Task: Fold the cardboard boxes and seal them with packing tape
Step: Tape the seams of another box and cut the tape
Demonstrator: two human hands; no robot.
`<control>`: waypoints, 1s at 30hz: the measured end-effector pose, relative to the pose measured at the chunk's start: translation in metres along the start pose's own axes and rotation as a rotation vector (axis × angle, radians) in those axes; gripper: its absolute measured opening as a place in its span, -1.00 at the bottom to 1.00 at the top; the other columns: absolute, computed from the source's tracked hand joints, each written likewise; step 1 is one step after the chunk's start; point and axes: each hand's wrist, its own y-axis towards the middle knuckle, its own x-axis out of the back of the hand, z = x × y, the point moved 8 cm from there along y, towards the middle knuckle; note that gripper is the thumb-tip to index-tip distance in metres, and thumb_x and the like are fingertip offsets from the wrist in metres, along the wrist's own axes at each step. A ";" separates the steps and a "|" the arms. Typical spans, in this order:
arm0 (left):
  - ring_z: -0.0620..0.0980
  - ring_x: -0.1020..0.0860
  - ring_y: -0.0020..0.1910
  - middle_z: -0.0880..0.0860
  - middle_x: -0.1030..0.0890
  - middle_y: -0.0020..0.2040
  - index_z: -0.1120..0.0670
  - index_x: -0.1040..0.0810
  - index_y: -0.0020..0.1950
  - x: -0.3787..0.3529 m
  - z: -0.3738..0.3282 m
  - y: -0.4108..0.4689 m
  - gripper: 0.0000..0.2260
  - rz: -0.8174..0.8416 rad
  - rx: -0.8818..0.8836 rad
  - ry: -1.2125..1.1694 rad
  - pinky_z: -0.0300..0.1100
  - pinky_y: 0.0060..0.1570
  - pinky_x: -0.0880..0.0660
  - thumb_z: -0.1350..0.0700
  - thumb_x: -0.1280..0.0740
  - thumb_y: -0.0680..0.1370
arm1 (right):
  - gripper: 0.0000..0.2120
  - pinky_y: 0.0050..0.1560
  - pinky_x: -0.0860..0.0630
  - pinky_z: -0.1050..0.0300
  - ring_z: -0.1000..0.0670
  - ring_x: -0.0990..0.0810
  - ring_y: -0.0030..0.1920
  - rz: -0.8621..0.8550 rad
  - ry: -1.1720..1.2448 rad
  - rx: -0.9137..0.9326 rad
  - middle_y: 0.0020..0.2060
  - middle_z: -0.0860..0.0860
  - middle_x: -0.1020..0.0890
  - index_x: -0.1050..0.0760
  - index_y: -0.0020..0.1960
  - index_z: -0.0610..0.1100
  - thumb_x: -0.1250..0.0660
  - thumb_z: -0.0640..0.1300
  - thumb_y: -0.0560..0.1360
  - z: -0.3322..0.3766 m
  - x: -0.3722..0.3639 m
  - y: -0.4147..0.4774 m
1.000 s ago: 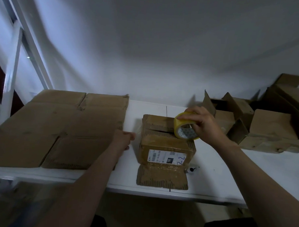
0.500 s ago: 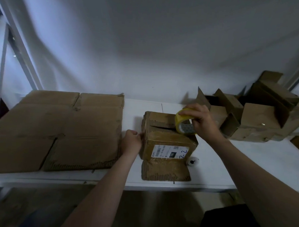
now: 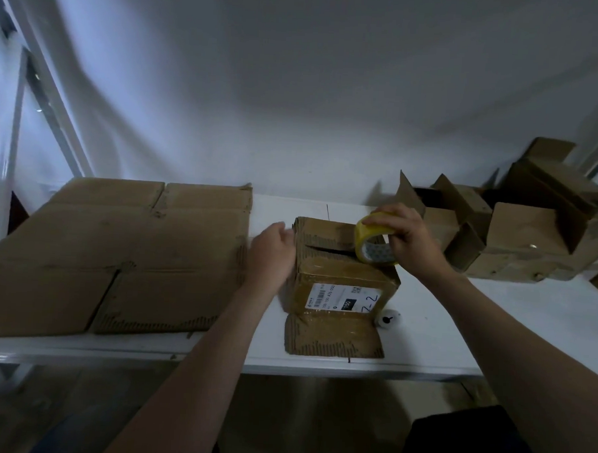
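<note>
A small brown cardboard box with a white shipping label stands in the middle of the white table. Its top flaps are folded down with a gap between them, and one flap lies flat toward me. My right hand grips a yellow roll of packing tape on the box's top right edge. My left hand rests against the box's left side, its fingers hidden behind the box's corner.
A large flattened cardboard sheet covers the table's left half. Several open, unsealed boxes crowd the back right. A small white round object lies by the box's right front corner. The wall stands close behind.
My left hand moved right from the flat cardboard to the box's left side. My right hand kept the tape roll on top of the box.
</note>
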 end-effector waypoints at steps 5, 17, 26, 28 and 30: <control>0.01 -0.54 0.27 -0.05 -0.56 0.30 0.04 -0.35 0.47 -0.053 -0.016 -0.012 -0.32 0.229 -0.055 -0.041 0.02 0.22 -0.51 -0.41 -0.06 0.55 | -0.29 0.21 -0.42 0.23 -0.03 -0.47 0.27 -0.004 0.135 -0.015 0.19 0.00 -0.52 -0.60 0.20 0.09 -0.15 -0.61 0.37 -0.007 0.003 -0.001; -0.13 0.03 0.62 -0.09 0.16 0.66 0.08 0.07 0.67 -0.067 -0.026 -0.008 -0.39 0.269 -0.416 0.270 -0.05 0.55 -0.20 -0.10 -0.08 0.71 | -0.42 0.15 -0.56 0.17 0.01 -0.50 0.27 -0.021 0.428 -0.018 0.22 -0.02 -0.48 -0.43 0.47 0.02 -0.39 -0.40 0.54 -0.040 0.016 -0.029; -0.15 0.23 0.60 -0.05 0.28 0.63 0.08 0.23 0.64 -0.070 -0.021 -0.005 -0.12 0.435 -0.302 0.594 -0.01 0.60 0.03 -0.44 0.18 0.49 | -0.46 0.08 -0.50 0.19 0.09 -0.50 0.19 0.075 0.391 0.155 0.16 0.07 -0.50 -0.58 0.29 0.04 -0.40 -0.45 0.44 -0.027 0.026 -0.005; -0.13 0.23 0.61 -0.04 0.30 0.62 0.09 0.22 0.65 -0.072 -0.021 -0.005 -0.11 0.448 -0.298 0.645 0.03 0.60 0.00 -0.44 0.20 0.48 | -0.47 0.06 -0.50 0.22 0.17 -0.48 0.16 0.122 0.370 0.150 0.16 0.06 -0.47 -0.59 0.28 0.05 -0.39 -0.43 0.45 -0.026 0.025 -0.004; -0.13 0.22 0.61 -0.05 0.30 0.62 0.09 0.21 0.65 -0.071 -0.023 -0.005 -0.14 0.453 -0.288 0.656 0.07 0.59 -0.01 -0.43 0.19 0.51 | -0.54 0.05 -0.48 0.26 0.22 -0.48 0.13 0.119 0.346 0.157 0.14 0.11 -0.46 -0.59 0.24 0.08 -0.35 -0.34 0.46 -0.024 0.029 -0.002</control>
